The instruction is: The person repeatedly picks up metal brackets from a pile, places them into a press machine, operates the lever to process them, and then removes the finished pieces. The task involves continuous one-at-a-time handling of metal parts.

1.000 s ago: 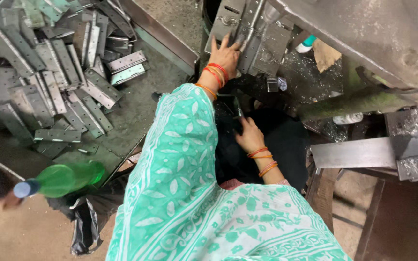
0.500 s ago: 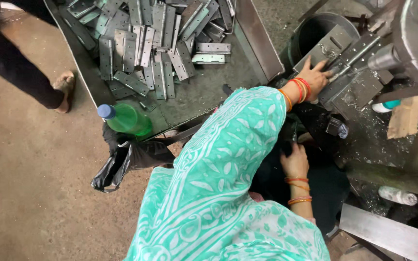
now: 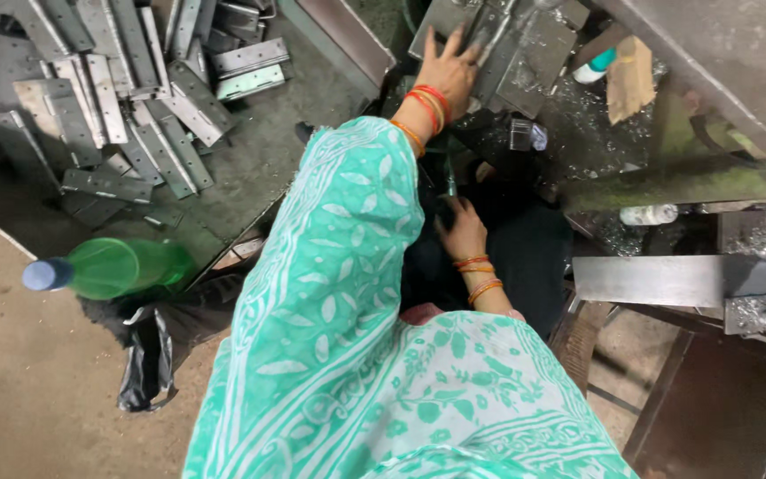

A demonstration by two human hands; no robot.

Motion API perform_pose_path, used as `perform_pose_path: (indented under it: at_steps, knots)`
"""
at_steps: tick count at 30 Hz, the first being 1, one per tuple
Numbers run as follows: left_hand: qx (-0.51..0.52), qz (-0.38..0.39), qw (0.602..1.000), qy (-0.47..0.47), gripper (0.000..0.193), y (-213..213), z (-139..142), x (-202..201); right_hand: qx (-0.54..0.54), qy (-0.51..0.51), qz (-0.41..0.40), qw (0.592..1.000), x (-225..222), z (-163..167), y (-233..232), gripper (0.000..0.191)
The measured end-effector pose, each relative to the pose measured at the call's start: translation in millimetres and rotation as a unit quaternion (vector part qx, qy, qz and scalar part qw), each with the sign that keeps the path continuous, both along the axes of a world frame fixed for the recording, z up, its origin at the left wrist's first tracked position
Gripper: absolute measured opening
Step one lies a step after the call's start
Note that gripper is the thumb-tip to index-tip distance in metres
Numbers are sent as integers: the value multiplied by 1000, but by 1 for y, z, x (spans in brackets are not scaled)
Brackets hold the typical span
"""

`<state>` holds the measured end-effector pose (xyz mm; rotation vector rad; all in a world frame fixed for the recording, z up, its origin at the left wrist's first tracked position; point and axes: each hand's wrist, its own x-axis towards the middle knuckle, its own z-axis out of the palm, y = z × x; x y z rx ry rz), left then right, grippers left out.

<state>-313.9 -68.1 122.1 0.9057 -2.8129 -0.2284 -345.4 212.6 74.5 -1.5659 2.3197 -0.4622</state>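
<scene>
Your left hand (image 3: pixel 448 73) lies flat, fingers spread, on the metal plate (image 3: pixel 525 53) at the machine; your right hand (image 3: pixel 463 232) sits low, grip unclear. Plenty of hinges (image 3: pixel 135 106) wait on the tabletop (image 3: pixel 259 168).

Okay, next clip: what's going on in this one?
A person in a green patterned garment works at a metal machine. The left hand lies flat with fingers spread on a grey metal plate on the machine bed. The right hand reaches down into the dark gap below; whether it holds anything cannot be told. To the left, a tray holds a pile of flat metal hinge pieces. A green plastic bottle with a blue cap sits by the tray's edge, above a black bag on the floor.
</scene>
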Motion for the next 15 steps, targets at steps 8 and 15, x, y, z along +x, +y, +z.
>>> perform_pose_path:
  at_steps: [8,15]
  knots:
    - [-46,21,998,-22,36,4,-13,-2,15,-6,16,1000,0,31,-16,47]
    - [-16,75,997,-1,42,-6,0,-21,88,31,44,995,-36,74,-47,55]
